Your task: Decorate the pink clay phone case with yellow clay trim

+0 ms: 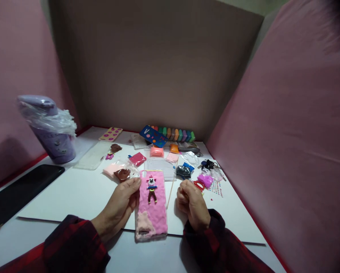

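A pink phone case (pixel 152 206) lies flat on the white sheet (pixel 73 193) right in front of the person, its long side running away from them, with a small clay figure (pixel 151 188) stuck on its upper half and a paler pink patch at its near left corner. The left hand (pixel 121 204) rests against the case's left edge, fingertips touching the upper left side and holding it steady rather than lifting it. The right hand (pixel 191 201) sits just to the right of the case, apart from it, curled into a loose fist; whether it pinches anything inside cannot be told. A thin wooden stick (pixel 170 194) lies between the case and the right hand. Beyond the case are small bags of coloured clay (pixel 137 158), a lined paper card (pixel 160 167), a bunch of keys (pixel 208 164) and a row of clay blocks (pixel 174 133). At far left stand a purple cup (pixel 49 131) wrapped in plastic and a black phone (pixel 19 191).
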`<state>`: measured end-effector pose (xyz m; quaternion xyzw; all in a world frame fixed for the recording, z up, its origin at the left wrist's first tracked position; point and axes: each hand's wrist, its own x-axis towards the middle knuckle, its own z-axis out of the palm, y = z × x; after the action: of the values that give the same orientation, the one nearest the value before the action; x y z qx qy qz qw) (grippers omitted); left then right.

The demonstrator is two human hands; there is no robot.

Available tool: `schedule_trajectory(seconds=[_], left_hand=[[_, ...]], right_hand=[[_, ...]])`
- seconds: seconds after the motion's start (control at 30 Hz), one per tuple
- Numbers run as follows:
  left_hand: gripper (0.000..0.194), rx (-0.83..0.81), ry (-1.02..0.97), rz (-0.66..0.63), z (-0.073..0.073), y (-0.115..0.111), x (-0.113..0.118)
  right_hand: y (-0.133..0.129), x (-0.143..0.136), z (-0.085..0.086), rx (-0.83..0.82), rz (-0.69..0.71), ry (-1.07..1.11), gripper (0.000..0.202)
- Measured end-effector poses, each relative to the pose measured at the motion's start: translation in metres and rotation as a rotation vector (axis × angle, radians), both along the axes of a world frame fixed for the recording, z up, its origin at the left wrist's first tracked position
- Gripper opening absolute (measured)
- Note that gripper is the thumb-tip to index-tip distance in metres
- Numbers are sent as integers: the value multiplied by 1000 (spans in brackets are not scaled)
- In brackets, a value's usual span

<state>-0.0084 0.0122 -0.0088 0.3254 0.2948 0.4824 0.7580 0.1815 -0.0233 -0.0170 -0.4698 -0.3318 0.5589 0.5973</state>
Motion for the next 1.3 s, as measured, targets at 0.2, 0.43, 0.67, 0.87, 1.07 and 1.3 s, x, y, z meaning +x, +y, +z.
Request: schedule_trajectory(seconds=[0.2,0.43,0.67,0.87,1.07,1.3], left_hand=[[13,6,6,6,-1,0,0],[14,19,19,-17,-2,1,0],[12,23,36,-26,-1,0,0],[15,34,72,-59,0,1,0],[22,55,178,-32,0,4,3],[42,383,685,201,-11,4,-3]], right_hand=[[1,3,-5,-9,42,-18,34],[1,2,-4,5,40,25,28],[0,1,-1,-8,65,109,28],[1,0,3,-25,67,180,43],[2,0,4,-11,39,211,39],[2,0,3,-20,107,215,43]])
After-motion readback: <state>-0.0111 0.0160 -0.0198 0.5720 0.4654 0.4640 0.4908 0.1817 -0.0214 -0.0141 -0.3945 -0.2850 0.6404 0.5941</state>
